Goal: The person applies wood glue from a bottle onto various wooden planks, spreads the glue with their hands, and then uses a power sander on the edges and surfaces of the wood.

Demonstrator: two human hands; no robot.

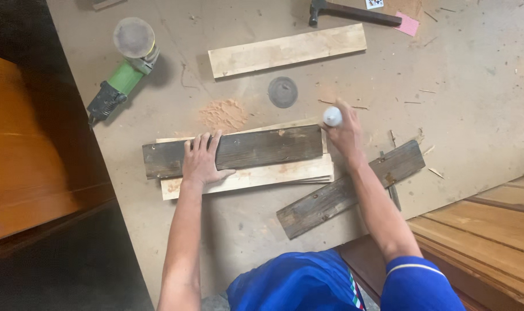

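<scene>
Spreading across most of the view, the worktop [475, 126] is a dusty board sheet carrying everything else. At its middle lies a dark weathered plank [262, 148] stacked on pale boards [273, 173], with a second dark plank [331, 198] slanting off to the right and a long pale board [288, 50] farther away. A green angle grinder [126, 69] rests at the upper left, a hammer [354, 12] at the top edge, and a loose sanding disc [283, 92] near a small heap of sawdust [223, 113].

The left hand [201, 161] lies flat on the dark weathered plank, fingers spread, pressing rather than gripping. The right hand [345, 135] has its grip closed around a small white bottle [332, 116], held at the plank's right end, just above the stack.

The stack looks loosely aligned, so uneven pressure could let the top plank skid sideways. The bottle, tilted over the edge, might spill onto the worktop instead of the wood.
</scene>
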